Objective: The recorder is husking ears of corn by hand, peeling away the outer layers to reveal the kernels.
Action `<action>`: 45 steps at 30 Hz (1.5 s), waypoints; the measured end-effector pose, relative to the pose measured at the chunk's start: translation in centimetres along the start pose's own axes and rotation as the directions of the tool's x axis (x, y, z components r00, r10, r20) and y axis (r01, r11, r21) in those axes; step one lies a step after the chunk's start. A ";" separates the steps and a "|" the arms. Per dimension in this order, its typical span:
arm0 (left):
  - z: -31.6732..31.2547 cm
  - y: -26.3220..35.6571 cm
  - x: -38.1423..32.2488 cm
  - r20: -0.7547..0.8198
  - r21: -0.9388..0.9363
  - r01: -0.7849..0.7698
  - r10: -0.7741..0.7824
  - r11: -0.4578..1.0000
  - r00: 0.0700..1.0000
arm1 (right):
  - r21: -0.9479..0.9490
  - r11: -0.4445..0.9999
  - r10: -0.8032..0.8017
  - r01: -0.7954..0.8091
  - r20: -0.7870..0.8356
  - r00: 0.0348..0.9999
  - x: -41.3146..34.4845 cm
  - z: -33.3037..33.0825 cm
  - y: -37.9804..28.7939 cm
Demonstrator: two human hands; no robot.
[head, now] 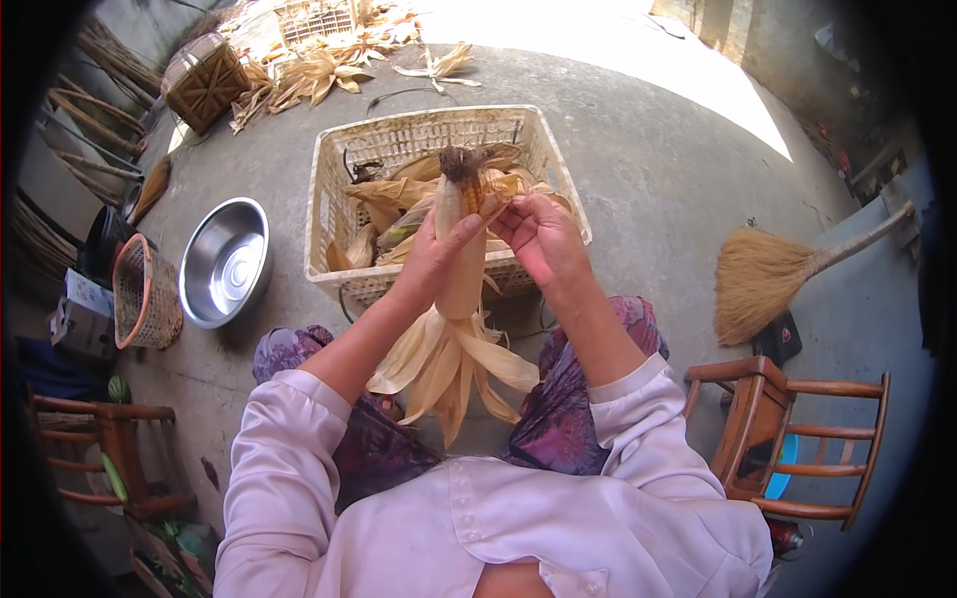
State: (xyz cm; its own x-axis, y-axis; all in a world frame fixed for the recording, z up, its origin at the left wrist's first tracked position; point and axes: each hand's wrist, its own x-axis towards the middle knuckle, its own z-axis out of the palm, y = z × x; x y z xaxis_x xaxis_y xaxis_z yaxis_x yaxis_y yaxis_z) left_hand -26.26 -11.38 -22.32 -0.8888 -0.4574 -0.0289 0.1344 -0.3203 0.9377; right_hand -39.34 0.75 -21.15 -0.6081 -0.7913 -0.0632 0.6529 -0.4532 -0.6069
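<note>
Upright in front of me is an ear of corn (463, 276), partly wrapped in dry husk. Yellow kernels (473, 196) show near its top, below a tuft of dark brown silk (458, 161). My left hand (437, 254) grips the ear around its middle, thumb across the front. The fingers of my right hand (549, 235) pinch a strip of husk (499, 200) at the ear's right side. Peeled-back husk leaves (452, 366) hang from its lower end between my knees. Behind it stands a white plastic crate (351, 278) with several unhusked ears (396, 193) inside.
A steel basin (228, 261) and an orange-rimmed plastic basket (153, 299) stand at left. Wooden chairs flank me on the left (119, 448) and right (748, 426). A straw broom (762, 276) leans at right. Loose husks (314, 75) and a wooden stool (203, 82) lie beyond the crate.
</note>
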 end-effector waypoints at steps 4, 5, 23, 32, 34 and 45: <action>-0.1 0.4 -0.2 -0.015 -0.012 -0.050 0.050 0.999 0.999 | -0.095 0.995 -0.037 0.040 0.041 0.998 -0.7 1.4 -0.4; -0.1 0.5 -0.1 -0.016 -0.012 -0.050 0.050 0.999 0.999 | -0.084 0.996 -0.027 0.031 0.047 0.999 -0.7 1.5 -0.4; 0.0 -2.9 -0.5 0.163 0.320 0.044 -0.100 0.946 0.982 | -0.901 -0.037 -0.420 0.432 0.407 0.811 0.6 2.9 -2.6; 1.0 -1.9 0.4 0.105 0.350 0.123 -0.170 0.928 0.980 | -0.381 0.900 -0.289 0.211 -0.160 0.944 3.6 0.8 -1.5; 1.1 -2.0 0.5 0.088 0.342 0.179 -0.221 0.922 0.971 | -0.921 0.283 -0.554 0.269 0.072 0.829 4.2 -0.4 -1.3; -0.2 -3.6 1.4 -0.097 0.474 0.124 -0.088 0.872 0.991 | -0.444 0.896 -0.151 0.029 -0.241 0.959 8.2 -1.4 -0.8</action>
State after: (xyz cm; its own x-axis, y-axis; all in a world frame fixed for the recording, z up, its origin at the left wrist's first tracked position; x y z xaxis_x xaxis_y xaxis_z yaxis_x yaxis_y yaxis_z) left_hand -27.93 -11.01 -25.76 -0.8507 -0.5054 -0.1447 -0.2003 0.0572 0.9781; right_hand -45.48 -4.83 -22.29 -0.7902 -0.5916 -0.1601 0.3665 -0.2468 -0.8971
